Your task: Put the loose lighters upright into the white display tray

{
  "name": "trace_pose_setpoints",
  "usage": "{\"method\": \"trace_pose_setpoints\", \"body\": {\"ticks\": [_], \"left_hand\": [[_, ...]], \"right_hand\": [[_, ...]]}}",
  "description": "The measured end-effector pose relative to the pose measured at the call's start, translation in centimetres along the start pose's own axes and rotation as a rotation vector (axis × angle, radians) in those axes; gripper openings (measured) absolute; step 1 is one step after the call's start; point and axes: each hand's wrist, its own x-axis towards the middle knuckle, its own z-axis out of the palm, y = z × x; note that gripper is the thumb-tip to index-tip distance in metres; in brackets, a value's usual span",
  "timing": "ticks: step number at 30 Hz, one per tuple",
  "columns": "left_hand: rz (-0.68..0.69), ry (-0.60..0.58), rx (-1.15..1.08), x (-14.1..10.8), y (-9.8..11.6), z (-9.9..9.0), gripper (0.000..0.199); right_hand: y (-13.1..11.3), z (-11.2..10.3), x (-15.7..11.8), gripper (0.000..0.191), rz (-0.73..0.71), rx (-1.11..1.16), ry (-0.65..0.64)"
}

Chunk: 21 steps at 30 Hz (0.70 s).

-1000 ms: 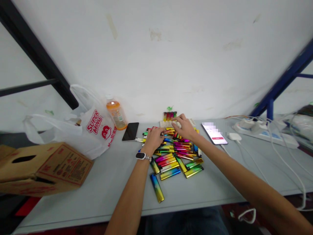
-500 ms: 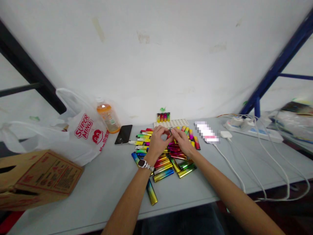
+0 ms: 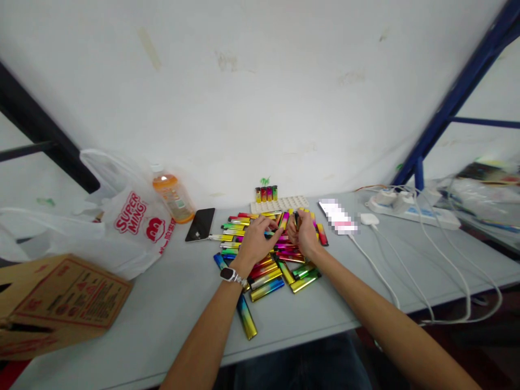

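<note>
Many shiny metallic-coloured lighters lie in a loose pile on the grey table. My left hand, with a watch on its wrist, rests over the left part of the pile. Its thumb and fingers are curved and apart, with lighters beneath them. To its right, my right hand is closed around a lighter held upright; only its dark top end shows. Behind the pile lies a white studded board. A short row of small lighters stands upright at its back left.
Left of the pile are a black phone, an orange drink bottle, a white plastic bag and a cardboard box. On the right lie a lit phone, a white charger, cables and a power strip.
My hands were together above the pile and have moved apart. My right hand has turned and closed around a lighter; my left hand has lowered to the left. The view has shifted slightly.
</note>
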Motion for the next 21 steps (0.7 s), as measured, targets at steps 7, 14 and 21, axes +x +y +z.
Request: {"method": "trace_pose_setpoints", "body": {"ticks": [7,14,21], "left_hand": [[0.014,-0.040,0.066,-0.09,-0.34,0.54,0.013],[0.024,-0.050,0.119,-0.09,-0.67,0.78,0.014],[0.025,-0.057,0.139,-0.11,-0.62,0.71,0.014]], "right_hand": [[-0.23,0.20,-0.71,0.063,0.053,0.074,-0.073],[0.08,0.29,-0.67,0.065,0.042,0.081,-0.063],[-0.17,0.56,-0.61,0.064,0.033,0.038,-0.033]]}}
